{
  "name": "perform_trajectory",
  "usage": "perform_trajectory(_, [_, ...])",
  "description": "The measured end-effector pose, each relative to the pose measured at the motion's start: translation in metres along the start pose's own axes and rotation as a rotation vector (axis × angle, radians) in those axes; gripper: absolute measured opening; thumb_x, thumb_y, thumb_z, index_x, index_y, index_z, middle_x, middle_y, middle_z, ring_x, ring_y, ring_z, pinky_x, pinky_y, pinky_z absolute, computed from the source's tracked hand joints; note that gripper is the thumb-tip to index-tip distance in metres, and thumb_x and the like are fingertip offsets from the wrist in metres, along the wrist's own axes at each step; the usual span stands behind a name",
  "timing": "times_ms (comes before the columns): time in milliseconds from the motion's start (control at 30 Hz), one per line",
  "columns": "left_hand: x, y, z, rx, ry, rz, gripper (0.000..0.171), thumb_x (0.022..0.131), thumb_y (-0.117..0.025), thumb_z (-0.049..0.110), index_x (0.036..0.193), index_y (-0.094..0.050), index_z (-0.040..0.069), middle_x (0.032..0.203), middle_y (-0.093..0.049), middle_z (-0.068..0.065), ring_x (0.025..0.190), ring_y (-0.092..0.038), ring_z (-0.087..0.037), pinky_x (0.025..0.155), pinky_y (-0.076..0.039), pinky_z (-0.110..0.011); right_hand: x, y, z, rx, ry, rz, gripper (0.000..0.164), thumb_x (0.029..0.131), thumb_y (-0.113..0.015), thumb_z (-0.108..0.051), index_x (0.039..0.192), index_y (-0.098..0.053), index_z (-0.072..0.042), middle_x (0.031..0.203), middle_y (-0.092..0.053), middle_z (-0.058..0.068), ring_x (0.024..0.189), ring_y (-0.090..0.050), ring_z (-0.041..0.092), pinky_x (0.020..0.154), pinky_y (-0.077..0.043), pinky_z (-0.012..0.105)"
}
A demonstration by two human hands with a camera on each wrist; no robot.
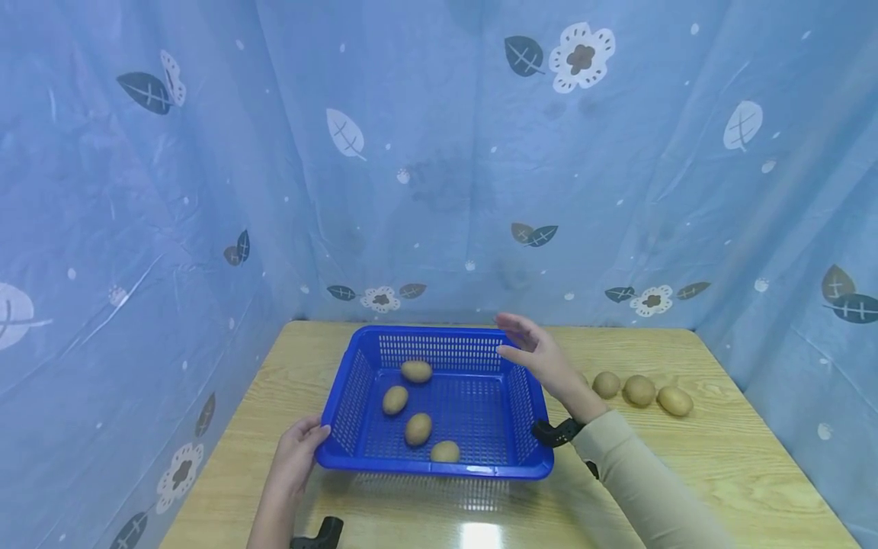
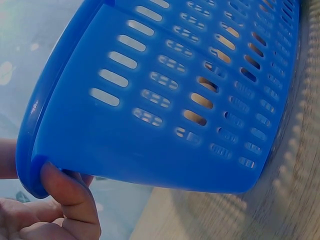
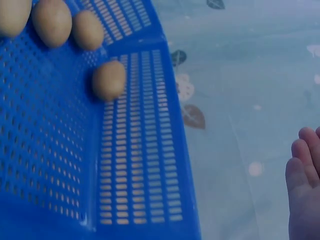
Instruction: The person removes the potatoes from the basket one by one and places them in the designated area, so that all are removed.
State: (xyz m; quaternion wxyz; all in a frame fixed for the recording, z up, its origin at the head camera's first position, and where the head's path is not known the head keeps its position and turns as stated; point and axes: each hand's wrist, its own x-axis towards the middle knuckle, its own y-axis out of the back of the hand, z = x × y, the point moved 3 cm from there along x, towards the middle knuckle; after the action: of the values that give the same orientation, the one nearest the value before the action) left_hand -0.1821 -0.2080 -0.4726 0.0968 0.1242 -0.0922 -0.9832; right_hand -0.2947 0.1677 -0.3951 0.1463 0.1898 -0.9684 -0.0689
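Note:
A blue plastic basket (image 1: pixel 473 468) with slotted walls stands on the wooden table. Several potatoes (image 1: pixel 418 429) lie in it, mostly in its left half. At the basket's front left corner my left hand (image 1: pixel 296 451) grips the rim; the left wrist view shows the thumb (image 2: pixel 70 192) pressed against the corner. Over the far right part of the basket is my right hand (image 1: pixel 545 364), fingers extended, thumb apart, holding nothing. In the right wrist view, the right hand (image 3: pixel 306 185) appears at the right edge, away from the potatoes (image 3: pixel 109 81).
Right of the basket, several more potatoes (image 1: pixel 639 390) sit in a row on the table (image 1: pixel 727 457), one partly hidden behind my right wrist. A blue patterned curtain (image 1: pixel 439 168) hangs behind the table and along both sides.

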Motion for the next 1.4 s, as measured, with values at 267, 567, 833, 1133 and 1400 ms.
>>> perform_trajectory(267, [0.001,0.001,-0.001,-0.013,-0.012,0.016,0.042,0.099,-0.045,0.017,0.132,-0.041,-0.010,0.122,-0.057,-0.024,0.104,-0.062,-0.019,0.085,-0.054,-0.022,0.009,-0.024,0.008,0.009,0.023,-0.084,0.054,0.089,-0.063,-0.007,0.138,-0.042,0.002,0.140,-0.044,0.023,0.134,-0.036,0.039,0.114,-0.028,0.048])
perform_trajectory(567, [0.002,0.000,-0.001,-0.012,-0.017,0.015,0.043,0.100,-0.044,0.017,0.132,-0.040,-0.010,0.120,-0.058,-0.023,0.101,-0.063,-0.017,0.083,-0.055,-0.022,0.013,-0.044,0.028,-0.021,-0.046,-0.249,0.053,0.091,-0.063,-0.014,0.138,-0.044,0.000,0.142,-0.044,0.023,0.134,-0.040,0.033,0.113,-0.031,0.046])
perform_trajectory(833, [0.001,0.001,-0.001,-0.020,-0.010,0.011,0.043,0.100,-0.045,0.019,0.132,-0.041,-0.009,0.120,-0.058,-0.021,0.100,-0.062,-0.015,0.084,-0.054,-0.020,0.016,-0.062,0.038,-0.089,-0.097,-0.374,0.048,0.089,-0.065,-0.017,0.133,-0.051,-0.004,0.136,-0.052,0.017,0.129,-0.044,0.036,0.109,-0.035,0.052])
perform_trajectory(1133, [0.001,0.001,0.001,-0.009,-0.004,0.013,0.043,0.099,-0.044,0.020,0.133,-0.042,-0.007,0.127,-0.055,-0.024,0.110,-0.060,-0.021,0.091,-0.052,-0.024,0.019,-0.074,0.039,-0.128,-0.158,-0.498,0.047,0.089,-0.065,-0.014,0.132,-0.051,-0.001,0.135,-0.052,0.020,0.128,-0.046,0.035,0.109,-0.036,0.050])
perform_trajectory(1400, [0.000,0.000,0.000,-0.006,0.003,0.003,0.043,0.100,-0.043,0.019,0.134,-0.040,-0.006,0.129,-0.053,-0.023,0.115,-0.057,-0.024,0.095,-0.050,-0.027,0.020,-0.087,0.043,-0.229,-0.181,-0.620,0.048,0.086,-0.067,-0.012,0.129,-0.052,0.003,0.133,-0.054,0.021,0.124,-0.049,0.038,0.105,-0.040,0.050])
